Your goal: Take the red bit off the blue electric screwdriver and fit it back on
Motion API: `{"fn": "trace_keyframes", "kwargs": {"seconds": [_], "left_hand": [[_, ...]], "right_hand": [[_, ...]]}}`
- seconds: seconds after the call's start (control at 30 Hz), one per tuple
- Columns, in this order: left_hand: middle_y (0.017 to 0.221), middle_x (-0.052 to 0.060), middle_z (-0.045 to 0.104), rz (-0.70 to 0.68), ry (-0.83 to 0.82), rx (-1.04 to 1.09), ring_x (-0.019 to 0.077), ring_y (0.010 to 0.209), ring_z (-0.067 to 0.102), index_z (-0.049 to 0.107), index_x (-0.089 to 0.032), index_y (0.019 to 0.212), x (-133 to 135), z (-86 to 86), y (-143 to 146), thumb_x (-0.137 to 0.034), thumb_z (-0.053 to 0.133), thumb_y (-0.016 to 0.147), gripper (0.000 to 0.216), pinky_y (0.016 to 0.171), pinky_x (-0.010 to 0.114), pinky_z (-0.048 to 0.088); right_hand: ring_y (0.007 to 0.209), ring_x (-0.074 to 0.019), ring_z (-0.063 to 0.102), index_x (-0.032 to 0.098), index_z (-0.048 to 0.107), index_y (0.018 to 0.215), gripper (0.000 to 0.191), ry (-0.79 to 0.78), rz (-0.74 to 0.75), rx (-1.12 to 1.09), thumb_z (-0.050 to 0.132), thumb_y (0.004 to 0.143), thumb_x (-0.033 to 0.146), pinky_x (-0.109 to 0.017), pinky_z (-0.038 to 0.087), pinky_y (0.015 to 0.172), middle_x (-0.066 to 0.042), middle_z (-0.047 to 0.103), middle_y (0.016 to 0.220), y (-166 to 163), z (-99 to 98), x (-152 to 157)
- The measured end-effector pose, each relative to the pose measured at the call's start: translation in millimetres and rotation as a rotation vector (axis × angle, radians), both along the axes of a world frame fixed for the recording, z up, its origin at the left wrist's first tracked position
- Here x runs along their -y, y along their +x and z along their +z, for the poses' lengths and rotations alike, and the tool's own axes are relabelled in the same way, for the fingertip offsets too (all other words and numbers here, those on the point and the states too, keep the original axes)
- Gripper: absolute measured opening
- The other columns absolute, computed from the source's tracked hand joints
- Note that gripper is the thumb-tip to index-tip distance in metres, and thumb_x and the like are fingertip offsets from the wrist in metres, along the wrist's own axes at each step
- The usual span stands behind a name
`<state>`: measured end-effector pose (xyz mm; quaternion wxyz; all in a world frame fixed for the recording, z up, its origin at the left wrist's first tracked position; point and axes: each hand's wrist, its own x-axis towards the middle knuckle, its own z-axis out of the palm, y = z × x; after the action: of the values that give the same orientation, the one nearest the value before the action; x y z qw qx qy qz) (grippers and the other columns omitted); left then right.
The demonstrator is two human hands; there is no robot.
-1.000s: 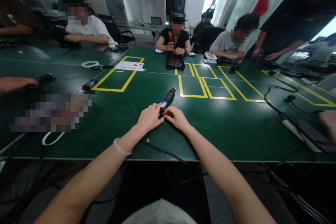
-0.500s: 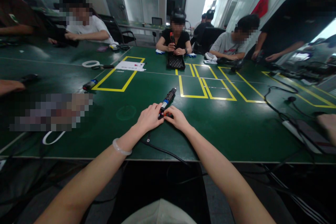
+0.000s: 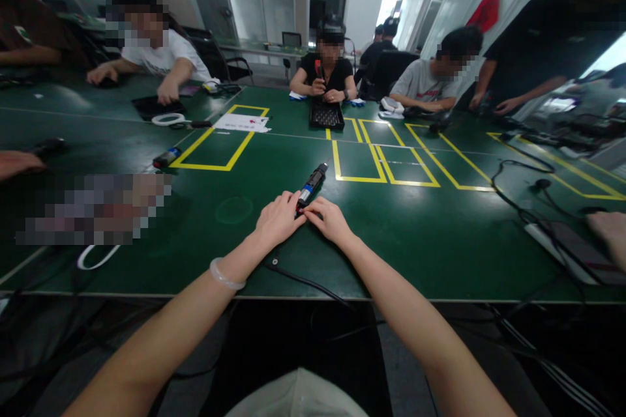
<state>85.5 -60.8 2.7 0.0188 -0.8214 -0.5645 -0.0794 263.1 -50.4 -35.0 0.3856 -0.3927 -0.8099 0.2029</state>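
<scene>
A black pen-shaped tool (image 3: 312, 183) with a blue band and a red part at its near end lies on the green table (image 3: 430, 234), pointing away from me. My left hand (image 3: 278, 219) rests on the table with its fingers curled against the tool's near end. My right hand (image 3: 328, 218) pinches that same end from the right side. Both hands meet at the tool's base. A pale bangle (image 3: 225, 275) circles my left wrist. A black cable (image 3: 303, 280) runs from under my hands to the table's front edge.
Yellow taped rectangles (image 3: 386, 159) mark the table beyond the tool. A black tray (image 3: 327, 116) sits before the person opposite. White paper (image 3: 242, 122), a white ring (image 3: 167, 119) and a small blue-tipped tool (image 3: 165, 158) lie far left. Cables and a power strip (image 3: 562, 244) crowd the right.
My fingers have closed in slightly over the tool's red end. The person at the far left has reached both arms forward onto the table.
</scene>
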Motion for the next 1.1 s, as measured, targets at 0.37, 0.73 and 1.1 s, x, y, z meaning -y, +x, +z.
{"fn": "trace_keyframes", "kwargs": {"seconds": [0.37,0.73,1.1], "left_hand": [[0.127,0.016,0.054,0.104,0.02,-0.02,0.0321,0.108,0.059,0.04,-0.022,0.149,-19,0.6,-16,-0.053,0.046,0.096,0.061,0.081,0.04,0.051],[0.136,0.022,0.051,0.38,0.017,0.013,0.0392,0.114,0.055,0.042,-0.021,0.149,-70,-4.3,-101,-0.055,0.042,0.094,0.064,0.089,0.049,0.048],[0.131,0.022,0.054,0.462,0.173,-0.017,0.039,0.115,0.054,0.048,-0.014,0.14,-59,-0.9,-102,-0.044,0.048,0.093,0.056,0.095,0.048,0.043]], "right_hand": [[0.076,-0.0144,0.055,0.019,0.07,0.095,0.013,-0.041,-0.087,0.012,0.057,0.095,0.018,-0.027,0.044,0.075,-0.003,0.059,0.091,9,-2.7,-3],[0.075,-0.0132,0.056,0.02,0.07,0.095,0.013,-0.076,-0.099,0.03,0.057,0.094,0.019,-0.026,0.042,0.073,-0.002,0.06,0.091,11,-6.4,-6],[0.075,-0.0129,0.055,0.02,0.07,0.095,0.013,-0.086,-0.1,0.04,0.058,0.094,0.019,-0.025,0.041,0.072,-0.002,0.06,0.09,11,-4.6,-4]]}}
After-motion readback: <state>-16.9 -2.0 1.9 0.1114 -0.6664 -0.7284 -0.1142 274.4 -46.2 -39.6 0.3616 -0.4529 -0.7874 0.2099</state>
